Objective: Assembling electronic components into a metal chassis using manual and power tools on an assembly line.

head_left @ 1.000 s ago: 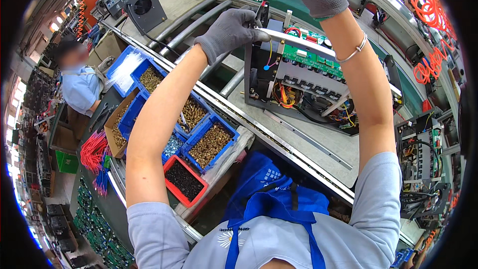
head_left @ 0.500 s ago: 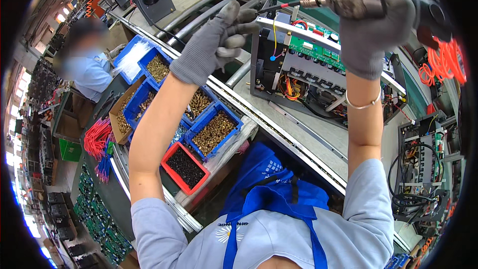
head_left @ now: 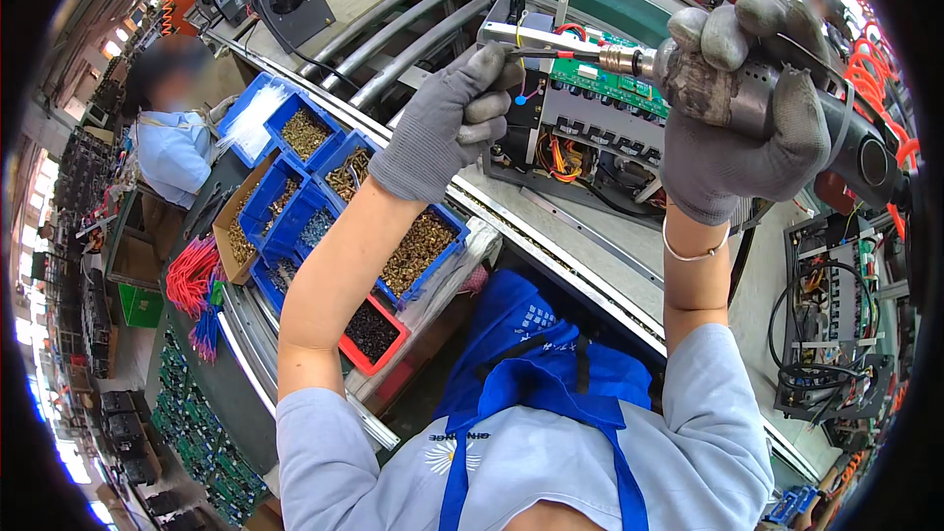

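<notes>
My right hand, in a grey glove, is wrapped round a dark power screwdriver, held level over the bench. Its long bit, with a red band, points left. At the bit's tip, the thumb and fingers of my gloved left hand are pinched together; whatever is between them is too small to make out. Just beneath the tool stands an open metal chassis with a green circuit board, coloured wires and a yellow lead. The screwdriver and my right hand hide part of it.
Blue bins of brass-coloured screws and a red bin of black ones line the bench's left side. Metal rollers lie beyond. Another person sits far left. A second chassis stands right; orange coiled hoses hang behind.
My left hand has moved right and down, and its fingers have closed at the bit's tip. The screwdriver in my right hand has come lower and nearer.
</notes>
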### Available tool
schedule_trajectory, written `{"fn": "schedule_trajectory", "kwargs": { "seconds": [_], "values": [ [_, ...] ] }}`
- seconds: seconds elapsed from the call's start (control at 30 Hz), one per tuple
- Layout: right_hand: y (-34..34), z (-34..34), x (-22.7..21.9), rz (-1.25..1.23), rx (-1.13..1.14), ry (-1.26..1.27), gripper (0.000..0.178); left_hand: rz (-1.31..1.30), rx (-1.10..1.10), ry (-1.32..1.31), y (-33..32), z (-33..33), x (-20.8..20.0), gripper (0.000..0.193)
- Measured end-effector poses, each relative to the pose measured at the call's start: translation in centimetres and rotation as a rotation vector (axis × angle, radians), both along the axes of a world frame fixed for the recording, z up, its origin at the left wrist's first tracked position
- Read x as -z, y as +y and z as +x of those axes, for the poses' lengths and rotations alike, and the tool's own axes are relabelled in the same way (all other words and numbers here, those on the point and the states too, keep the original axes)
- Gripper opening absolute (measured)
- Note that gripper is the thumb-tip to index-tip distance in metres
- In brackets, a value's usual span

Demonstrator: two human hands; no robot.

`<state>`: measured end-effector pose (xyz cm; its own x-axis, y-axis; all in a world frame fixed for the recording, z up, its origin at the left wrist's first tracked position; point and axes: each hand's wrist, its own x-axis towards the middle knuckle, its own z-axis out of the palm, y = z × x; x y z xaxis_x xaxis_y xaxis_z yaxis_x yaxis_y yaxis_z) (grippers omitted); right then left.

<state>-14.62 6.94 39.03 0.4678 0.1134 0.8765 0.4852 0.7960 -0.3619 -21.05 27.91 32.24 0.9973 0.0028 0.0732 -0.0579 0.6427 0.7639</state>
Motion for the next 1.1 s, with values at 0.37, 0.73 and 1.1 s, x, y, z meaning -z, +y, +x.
{"fn": "schedule_trajectory", "kwargs": {
  "seconds": [0.37, 0.73, 1.1],
  "values": [
    [-0.6, 0.6, 1.1, 0.128, -0.109, -0.039, 0.048, -0.269, 0.165, -0.011, -0.9, 0.6, 1.6, 0.022],
    [-1.8, 1.0, 0.8, 0.144, -0.127, 0.105, 0.054, -0.138, 0.147, -0.017, -1.8, 1.1, -0.6, 0.030],
    [-3.4, 1.8, 0.4, 0.137, -0.255, 0.006, 0.052, 0.263, 0.028, 0.075, -2.4, 1.6, -1.9, 0.050]
  ]
}}
